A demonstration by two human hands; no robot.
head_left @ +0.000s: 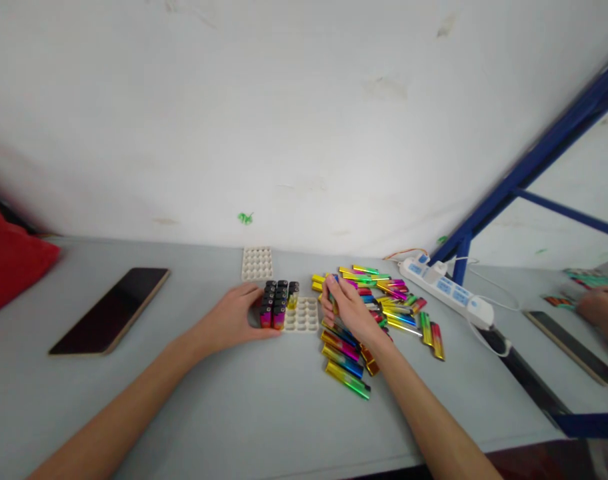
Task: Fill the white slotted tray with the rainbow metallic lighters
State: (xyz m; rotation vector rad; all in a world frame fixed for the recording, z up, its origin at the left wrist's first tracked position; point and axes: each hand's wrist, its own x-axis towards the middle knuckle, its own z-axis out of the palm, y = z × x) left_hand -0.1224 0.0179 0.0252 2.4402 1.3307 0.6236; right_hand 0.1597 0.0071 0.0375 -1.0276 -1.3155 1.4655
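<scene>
Tray point(304, 319) was part-filled; loose lighters point(398, 309) remained toward right edge of desk point(234, 413). Left hand point(238, 313) cupped standing lighters point(273, 312), half-open; right hand point(348, 303) gripped 1 lighter point(335, 307).

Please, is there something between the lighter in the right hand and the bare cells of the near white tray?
Nothing visible stands between them. The right hand holds the lighter just right of the bare cells of the near tray. The standing lighters and left hand are on the cells' other side.
</scene>
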